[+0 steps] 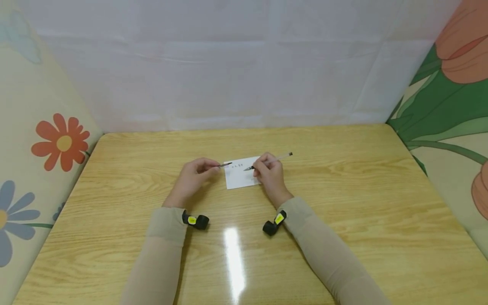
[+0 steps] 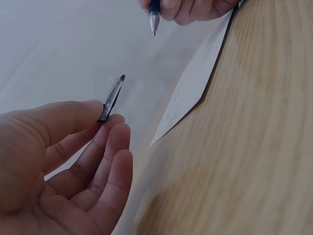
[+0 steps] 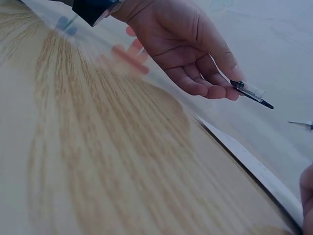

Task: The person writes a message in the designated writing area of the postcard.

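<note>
Between thumb and fingertips my left hand point(image 1: 194, 178) pinches a pen cap point(image 2: 112, 98), clear with a dark clip, held above the left edge of a white card point(image 1: 240, 180). My right hand point(image 1: 272, 178) grips an uncapped clear-barrelled pen point(image 1: 277, 158), its bare tip pointing left over the card. Cap and pen tip are apart, as the left wrist view shows. Small dark marks of writing stand near the card's top. Part of the card's right side is hidden by my right hand.
The card lies on a wood-grain table point(image 1: 343, 190). A white sheet point(image 1: 228, 76) hangs behind the table, and flower-patterned panels point(image 1: 61, 144) flank both sides. A black camera point(image 1: 196, 220) is strapped at the left wrist and another camera point(image 1: 273, 224) at the right.
</note>
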`<state>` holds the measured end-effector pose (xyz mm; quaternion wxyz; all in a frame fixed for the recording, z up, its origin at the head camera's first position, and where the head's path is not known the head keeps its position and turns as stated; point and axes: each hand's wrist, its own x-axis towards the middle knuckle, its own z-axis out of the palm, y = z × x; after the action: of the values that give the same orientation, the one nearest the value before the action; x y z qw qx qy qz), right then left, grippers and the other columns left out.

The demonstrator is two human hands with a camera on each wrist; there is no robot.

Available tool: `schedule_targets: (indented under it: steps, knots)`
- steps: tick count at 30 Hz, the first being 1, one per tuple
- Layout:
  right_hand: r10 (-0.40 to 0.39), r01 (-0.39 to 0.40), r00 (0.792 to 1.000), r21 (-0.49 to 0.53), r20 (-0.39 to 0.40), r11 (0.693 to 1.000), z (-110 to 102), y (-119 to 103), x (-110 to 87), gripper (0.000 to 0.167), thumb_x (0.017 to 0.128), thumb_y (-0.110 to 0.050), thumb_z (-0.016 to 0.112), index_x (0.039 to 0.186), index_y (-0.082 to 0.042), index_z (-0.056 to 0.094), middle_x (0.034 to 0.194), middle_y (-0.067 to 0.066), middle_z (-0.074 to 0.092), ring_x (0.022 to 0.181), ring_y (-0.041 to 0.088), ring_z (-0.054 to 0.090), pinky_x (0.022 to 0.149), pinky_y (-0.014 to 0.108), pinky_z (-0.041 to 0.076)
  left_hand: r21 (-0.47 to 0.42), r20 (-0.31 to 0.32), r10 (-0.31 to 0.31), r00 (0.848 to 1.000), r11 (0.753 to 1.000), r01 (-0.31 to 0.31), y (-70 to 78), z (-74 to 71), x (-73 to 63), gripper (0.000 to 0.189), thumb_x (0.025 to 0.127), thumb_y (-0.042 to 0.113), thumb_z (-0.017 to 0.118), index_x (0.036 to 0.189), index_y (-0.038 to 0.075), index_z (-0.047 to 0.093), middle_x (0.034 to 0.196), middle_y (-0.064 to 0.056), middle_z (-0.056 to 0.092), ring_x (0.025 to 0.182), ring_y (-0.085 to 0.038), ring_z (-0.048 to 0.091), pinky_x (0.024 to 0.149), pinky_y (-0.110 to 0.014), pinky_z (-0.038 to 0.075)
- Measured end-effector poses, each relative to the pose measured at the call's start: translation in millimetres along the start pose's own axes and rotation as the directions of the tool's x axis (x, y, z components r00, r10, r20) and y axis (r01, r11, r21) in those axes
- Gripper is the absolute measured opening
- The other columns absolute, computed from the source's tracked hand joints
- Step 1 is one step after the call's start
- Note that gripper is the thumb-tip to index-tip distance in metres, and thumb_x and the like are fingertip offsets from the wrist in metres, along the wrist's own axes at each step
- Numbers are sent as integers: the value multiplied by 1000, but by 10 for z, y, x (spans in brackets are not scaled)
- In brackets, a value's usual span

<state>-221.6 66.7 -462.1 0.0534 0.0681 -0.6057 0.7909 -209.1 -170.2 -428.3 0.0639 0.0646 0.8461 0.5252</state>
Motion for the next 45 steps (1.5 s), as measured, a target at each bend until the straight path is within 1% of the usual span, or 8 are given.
schedule_targets:
  steps: [6, 13, 16, 19, 28, 32, 37, 45]
  knots:
    - [-3, 2, 1000, 52, 17, 999, -3, 11, 1, 18, 91, 5, 55, 77, -6, 57, 56, 1, 56, 41, 6, 38, 39, 18, 26, -17, 48, 7, 999, 1000, -6, 50, 54, 6, 28, 100, 21, 67, 120, 2, 71, 118, -15, 70, 99, -22, 65, 86, -31, 53]
    - [-31, 21, 998, 153, 63, 988, 8, 3, -10, 15, 91, 3, 55, 82, -9, 56, 56, -3, 57, 41, 3, 38, 40, 17, 30, -86, 100, -37, 994, 995, 46, 121, 127, -2, 30, 99, 22, 68, 119, 0, 70, 114, -15, 71, 101, -24, 68, 87, -32, 55]
    - [-28, 9, 996, 219, 85, 976, 19, -7, -17, 15, 91, 4, 54, 83, -8, 55, 56, -2, 57, 41, 3, 39, 41, 17, 30, -98, 109, -48, 993, 994, 58, 139, 143, -20, 31, 100, 24, 68, 120, 0, 70, 115, -15, 71, 104, -26, 67, 89, -34, 54]
    - [-17, -7, 995, 251, 94, 968, 25, -10, -20, 17, 91, 6, 53, 83, -9, 56, 57, -2, 58, 42, 3, 40, 41, 17, 30, -95, 104, -37, 994, 994, 47, 148, 156, -27, 30, 100, 23, 68, 119, 0, 70, 115, -16, 71, 103, -26, 67, 90, -34, 53]
    - [10, -35, 994, 229, 110, 973, 24, -2, -16, 17, 92, 8, 53, 83, -7, 56, 58, -1, 58, 42, 3, 40, 40, 16, 29, -61, 96, 6, 995, 998, 0, 185, 184, -19, 27, 99, 21, 68, 116, 1, 72, 109, -13, 72, 96, -20, 64, 85, -34, 51]
    - [18, -43, 993, 225, 113, 973, 27, 2, -12, 17, 92, 8, 54, 84, -7, 55, 57, -1, 58, 42, 3, 41, 40, 16, 29, -66, 102, 0, 995, 998, 6, 207, 184, -23, 28, 100, 22, 67, 117, 0, 71, 111, -15, 72, 99, -22, 67, 88, -36, 53]
    - [22, -48, 992, 214, 123, 976, 31, -4, -18, 17, 91, 8, 54, 86, -9, 53, 58, -2, 59, 42, 2, 41, 39, 15, 28, -101, 109, -9, 994, 995, 20, 215, 185, -17, 28, 99, 21, 68, 118, -1, 70, 113, -17, 72, 102, -26, 68, 91, -39, 55]
    - [47, -77, 989, 220, 140, 972, 29, -2, -14, 18, 94, 6, 58, 91, -10, 52, 62, -1, 60, 44, 3, 42, 40, 15, 30, -139, 80, -12, 997, 990, 23, 206, 206, -2, 25, 99, 19, 68, 112, -2, 67, 109, -21, 72, 98, -26, 71, 91, -41, 57]
